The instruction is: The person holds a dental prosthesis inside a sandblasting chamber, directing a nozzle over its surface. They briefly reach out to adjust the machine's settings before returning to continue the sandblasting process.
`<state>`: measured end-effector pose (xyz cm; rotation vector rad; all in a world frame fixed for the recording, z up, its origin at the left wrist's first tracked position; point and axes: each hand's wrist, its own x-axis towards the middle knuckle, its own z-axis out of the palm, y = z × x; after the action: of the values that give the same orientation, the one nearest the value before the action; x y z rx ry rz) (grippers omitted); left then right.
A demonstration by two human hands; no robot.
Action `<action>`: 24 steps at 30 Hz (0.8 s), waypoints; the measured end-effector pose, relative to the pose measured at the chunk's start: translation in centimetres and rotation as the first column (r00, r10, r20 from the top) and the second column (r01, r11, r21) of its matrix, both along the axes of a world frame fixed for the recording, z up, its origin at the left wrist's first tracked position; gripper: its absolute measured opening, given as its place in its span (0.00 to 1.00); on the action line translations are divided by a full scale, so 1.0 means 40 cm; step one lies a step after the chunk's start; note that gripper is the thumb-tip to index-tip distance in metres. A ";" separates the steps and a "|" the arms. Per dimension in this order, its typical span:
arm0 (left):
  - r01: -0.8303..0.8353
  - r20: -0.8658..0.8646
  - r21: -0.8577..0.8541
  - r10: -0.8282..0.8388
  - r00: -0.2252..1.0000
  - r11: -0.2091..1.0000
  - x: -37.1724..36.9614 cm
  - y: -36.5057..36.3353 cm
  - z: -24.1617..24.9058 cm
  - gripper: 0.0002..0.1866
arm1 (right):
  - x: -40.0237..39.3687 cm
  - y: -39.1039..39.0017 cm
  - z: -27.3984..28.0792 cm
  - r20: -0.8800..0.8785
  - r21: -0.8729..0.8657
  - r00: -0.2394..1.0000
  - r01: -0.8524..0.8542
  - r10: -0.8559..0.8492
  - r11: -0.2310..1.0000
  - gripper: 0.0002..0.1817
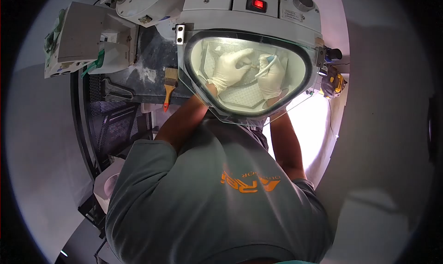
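Both hands wear pale gloves and are inside a lit white blasting cabinet [272,26], seen through its rounded window. My left hand [228,70] curls its thumb and fingers together near the middle; the small thing at its fingertips is too small to make out. Facing it, my right hand [271,78] is wrapped round a pen-like blasting handpiece [270,59] with a blue part. From there a pale hose [264,71] bends across the hand. The handpiece's tip points toward the left fingertips, a short gap away. Beneath both hands lies a perforated grid floor [237,97].
A flat brush [170,81] with a wooden handle lies on the dusty dark bench [150,56] at left. Beyond it stands a white box-shaped machine [78,38]. A red lit switch [256,4] tops the cabinet; a yellow-black tool [333,83] is at right.
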<state>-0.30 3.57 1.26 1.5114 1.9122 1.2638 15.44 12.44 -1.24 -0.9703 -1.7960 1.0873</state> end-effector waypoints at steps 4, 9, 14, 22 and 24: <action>0.003 -0.054 0.045 -0.001 0.999 0.999 -0.001 0.004 -0.022 0.28 | 0.004 0.002 0.003 0.000 0.028 1.000 -0.007 0.007 1.000 0.06; 0.003 -0.047 0.033 -0.001 0.999 0.999 0.000 0.003 -0.006 0.27 | 0.000 0.003 0.005 0.009 0.121 0.996 0.088 -0.090 0.989 0.07; -0.001 -0.073 0.003 0.002 0.997 1.000 -0.001 0.003 0.007 0.27 | -0.001 0.007 0.007 0.046 0.139 0.994 0.089 -0.096 0.986 0.07; 0.003 -0.085 0.022 -0.001 0.996 1.000 -0.003 0.002 0.001 0.28 | -0.003 0.010 0.008 0.049 0.198 0.993 0.100 -0.112 0.975 0.12; 0.007 -0.095 0.035 -0.004 0.995 0.999 -0.004 0.001 -0.003 0.28 | -0.003 0.013 0.006 0.048 0.152 0.991 0.113 -0.121 0.982 0.14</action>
<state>-0.47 3.61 1.13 1.6203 1.9529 1.2498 15.33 12.97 -1.00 -1.0112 -1.8137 0.8474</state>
